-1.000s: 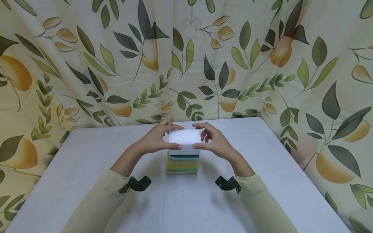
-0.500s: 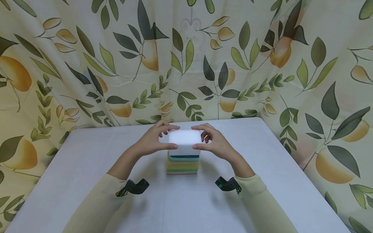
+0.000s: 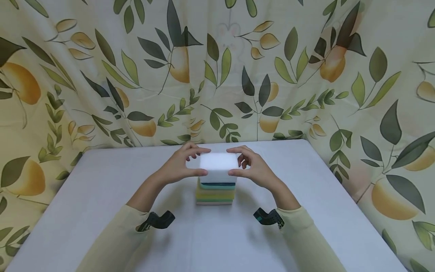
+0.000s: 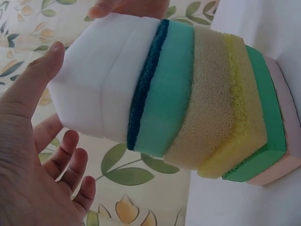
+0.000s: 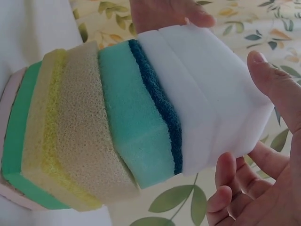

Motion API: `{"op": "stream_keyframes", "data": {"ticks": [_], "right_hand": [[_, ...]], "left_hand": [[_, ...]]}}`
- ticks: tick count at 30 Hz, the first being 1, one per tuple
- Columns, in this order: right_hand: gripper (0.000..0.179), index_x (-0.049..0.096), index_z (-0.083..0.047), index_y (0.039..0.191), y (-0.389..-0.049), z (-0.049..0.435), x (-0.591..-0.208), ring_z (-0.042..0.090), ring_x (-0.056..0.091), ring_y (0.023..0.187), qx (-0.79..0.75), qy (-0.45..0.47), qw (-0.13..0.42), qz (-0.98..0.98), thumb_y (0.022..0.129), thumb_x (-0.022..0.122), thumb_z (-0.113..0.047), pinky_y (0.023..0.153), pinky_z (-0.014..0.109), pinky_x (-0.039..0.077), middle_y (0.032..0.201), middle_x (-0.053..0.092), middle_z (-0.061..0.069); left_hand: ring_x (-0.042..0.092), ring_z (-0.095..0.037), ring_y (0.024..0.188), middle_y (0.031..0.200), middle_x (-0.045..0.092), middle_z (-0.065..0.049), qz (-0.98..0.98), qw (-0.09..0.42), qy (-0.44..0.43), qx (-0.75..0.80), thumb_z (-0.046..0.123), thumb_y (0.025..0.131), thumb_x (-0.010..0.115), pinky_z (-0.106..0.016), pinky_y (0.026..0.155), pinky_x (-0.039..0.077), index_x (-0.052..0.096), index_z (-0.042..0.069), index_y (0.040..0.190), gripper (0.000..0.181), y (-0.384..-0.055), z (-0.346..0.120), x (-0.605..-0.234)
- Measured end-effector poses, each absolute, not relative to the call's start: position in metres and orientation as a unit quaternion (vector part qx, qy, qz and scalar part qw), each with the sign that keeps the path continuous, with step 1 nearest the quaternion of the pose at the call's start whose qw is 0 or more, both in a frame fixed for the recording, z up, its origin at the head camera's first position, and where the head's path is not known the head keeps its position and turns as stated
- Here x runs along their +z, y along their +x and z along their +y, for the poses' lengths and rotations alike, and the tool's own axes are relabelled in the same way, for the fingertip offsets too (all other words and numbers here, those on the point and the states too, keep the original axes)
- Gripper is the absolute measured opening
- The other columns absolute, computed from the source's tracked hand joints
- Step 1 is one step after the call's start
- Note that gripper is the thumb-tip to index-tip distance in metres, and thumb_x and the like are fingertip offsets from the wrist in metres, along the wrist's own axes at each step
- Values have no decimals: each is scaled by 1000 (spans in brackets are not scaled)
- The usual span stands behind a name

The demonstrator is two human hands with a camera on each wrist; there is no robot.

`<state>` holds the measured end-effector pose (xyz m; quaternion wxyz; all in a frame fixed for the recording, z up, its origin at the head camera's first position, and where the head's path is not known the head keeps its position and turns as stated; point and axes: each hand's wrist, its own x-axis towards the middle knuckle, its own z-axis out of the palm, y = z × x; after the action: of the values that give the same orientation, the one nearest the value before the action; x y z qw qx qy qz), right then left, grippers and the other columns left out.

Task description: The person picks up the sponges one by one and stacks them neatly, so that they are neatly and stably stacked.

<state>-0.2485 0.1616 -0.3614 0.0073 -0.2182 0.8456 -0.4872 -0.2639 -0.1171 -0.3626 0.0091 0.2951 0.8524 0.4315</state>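
Note:
A stack of sponges and foam blocks stands near the table's far middle. On top is a white sponge (image 3: 219,166), with a second white sponge (image 4: 127,70) under it. Below come a teal sponge with a dark blue scrub layer (image 5: 136,127), a beige-and-yellow layer (image 4: 207,94), a green block (image 4: 270,150) and a pale pink one (image 4: 282,94). My left hand (image 3: 173,166) frames the top sponge's left end, thumb before it and index finger behind. My right hand (image 3: 256,168) mirrors this at the right end. Fingers are relaxed, thumb tips right at the sponge's edges.
A white-covered table (image 3: 119,189) carries the stack. A curtain with fruit and leaf print (image 3: 217,87) hangs behind and beside it. A small black device (image 3: 159,220) sits at the left cuff, another black device (image 3: 268,217) at the right cuff.
My left hand has slid slightly outward along the top sponge, its fingertips now nearer the left end. The right hand keeps its place by the sponge. The whole head view has shifted a little.

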Motion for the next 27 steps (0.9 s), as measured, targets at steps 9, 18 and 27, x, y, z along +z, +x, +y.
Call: {"op": "stream_keyframes", "data": {"ticks": [9, 18, 27], "right_hand": [[63, 58, -12, 134, -247, 165, -360, 27, 48, 89, -492, -229, 6, 840, 77, 85, -17, 74, 30, 41, 118, 54, 6], [67, 56, -15, 137, -246, 162, -360, 25, 47, 86, -492, -227, 15, 840, 77, 85, -18, 73, 28, 40, 115, 53, 6], [69, 54, -15, 139, -246, 164, -359, 25, 48, 87, -485, -226, 23, 845, 77, 85, -18, 73, 29, 41, 115, 52, 6]], "left_hand": [[47, -20, 110, 120, 51, 0, 855, 13, 301, 422, 39, 79, 82, -45, 85, 46, 58, 27, 137, 64, -263, -116, -359], [48, -23, 111, 126, 50, -3, 853, 23, 303, 424, 36, 80, 82, -44, 86, 44, 57, 26, 138, 64, -263, -117, -357], [47, -20, 111, 124, 50, -1, 854, 25, 296, 428, 40, 79, 81, -46, 85, 45, 56, 28, 139, 66, -262, -121, -357]]}}
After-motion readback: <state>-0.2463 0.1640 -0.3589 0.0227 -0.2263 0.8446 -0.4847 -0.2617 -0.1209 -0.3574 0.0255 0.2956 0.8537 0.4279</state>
